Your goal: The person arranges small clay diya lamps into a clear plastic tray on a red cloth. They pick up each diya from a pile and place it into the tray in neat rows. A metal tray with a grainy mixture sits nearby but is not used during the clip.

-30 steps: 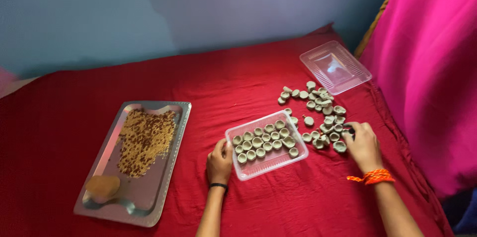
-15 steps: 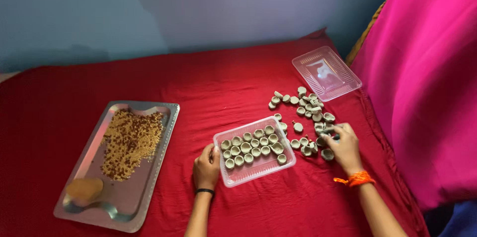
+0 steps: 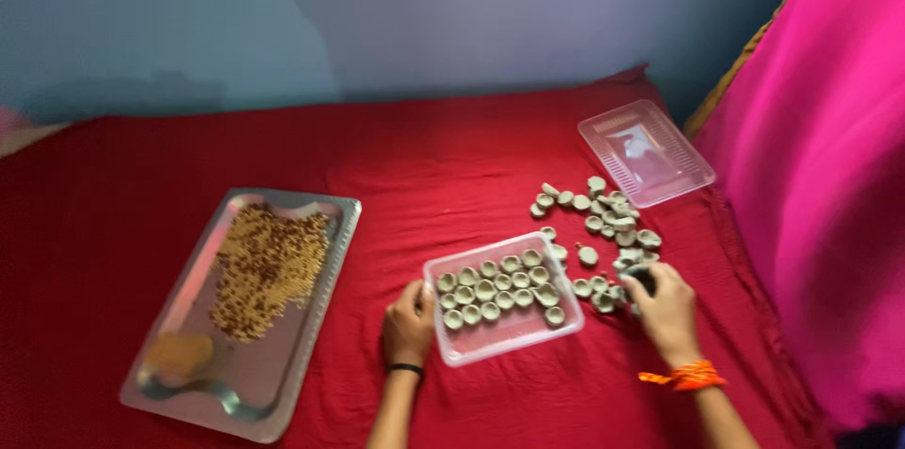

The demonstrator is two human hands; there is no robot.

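Note:
A clear plastic box (image 3: 509, 333) on the red cloth holds rows of small grey clay cups (image 3: 498, 287). My left hand (image 3: 410, 324) rests against the box's left side, fingers on its rim. To the right lies a loose pile of the same clay cups (image 3: 603, 223). My right hand (image 3: 666, 305), with an orange thread on the wrist, is at the near end of that pile, fingers pinched around one clay cup (image 3: 639, 273).
A steel tray (image 3: 325, 293) at the left carries a spread of brown grains (image 3: 266, 263) and a tan lump (image 3: 176, 353). The box's clear lid (image 3: 646, 152) lies at the far right. Pink fabric (image 3: 830, 176) borders the right side; a blue wall stands behind.
My right hand has closed on a clay cup at the near end of the pile. My left hand stays on the box. The camera view has shifted a little.

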